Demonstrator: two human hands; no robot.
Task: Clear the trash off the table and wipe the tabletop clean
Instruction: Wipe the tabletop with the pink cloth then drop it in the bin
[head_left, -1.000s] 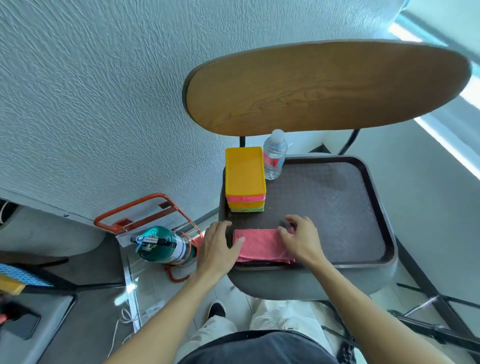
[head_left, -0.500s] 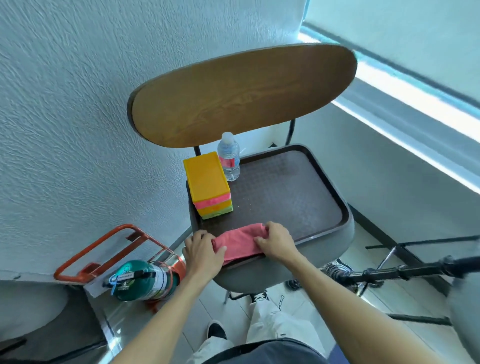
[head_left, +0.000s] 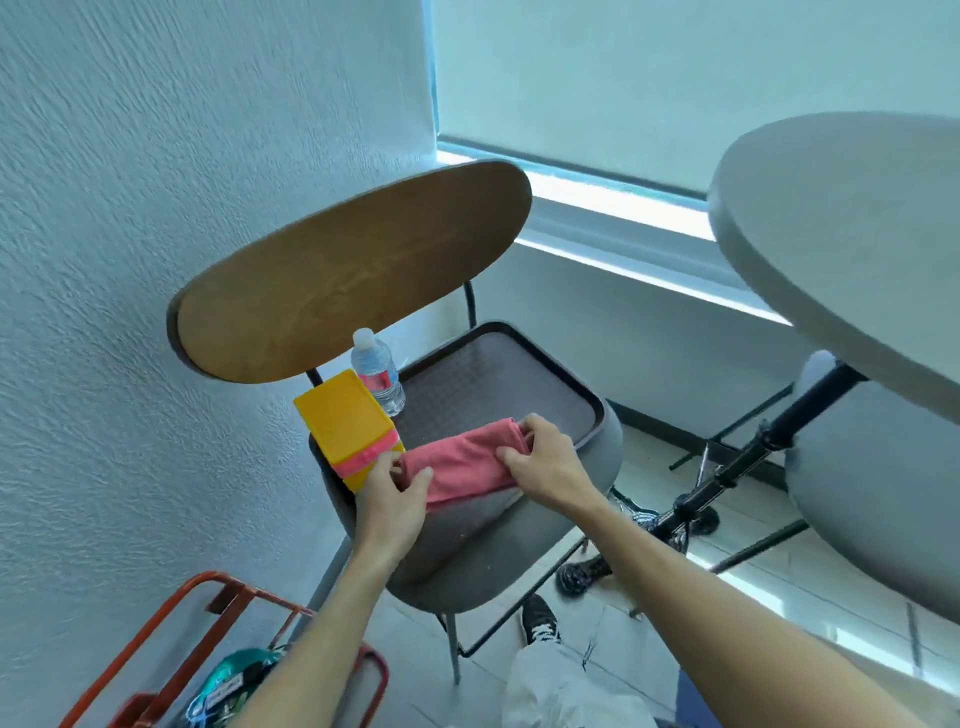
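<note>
While lying at the tray's near edge, the pink cloth is being gripped by both hands, left and right, one at each end.

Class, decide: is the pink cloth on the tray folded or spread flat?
Folded: the pink cloth forms a narrow layered band, gripped by left hand and right hand.

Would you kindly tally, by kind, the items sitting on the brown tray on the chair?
Pink cloth: 1, gripped at its ends by the left hand and right hand
Water bottle: 1
Stack of coloured containers, yellow on top: 1 stack
Total: 3
</note>
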